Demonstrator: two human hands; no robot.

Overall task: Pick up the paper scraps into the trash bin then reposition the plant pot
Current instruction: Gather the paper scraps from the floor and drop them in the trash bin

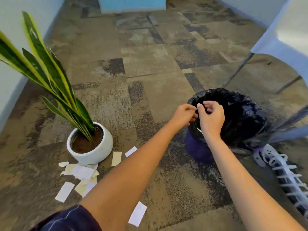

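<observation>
The trash bin [198, 147] is dark purple, lined with a black plastic bag [241, 117], and stands on the carpet at the right. My left hand [182, 115] and my right hand [212, 118] meet at the bag's near-left rim, fingers pinched on the plastic. No paper shows in either hand. A white round plant pot [93, 147] with a tall, tilted snake plant [50, 70] sits at the left. Several white and cream paper scraps [80, 174] lie on the floor in front of the pot. One more scrap [138, 214] lies near my left elbow.
White walls close in on the left [10, 90] and far right. A white table [286, 35] with metal legs overhangs the bin. A shoe with white laces [283, 170] rests right of the bin. A blue cabinet [131, 4] stands at the far end of the carpet.
</observation>
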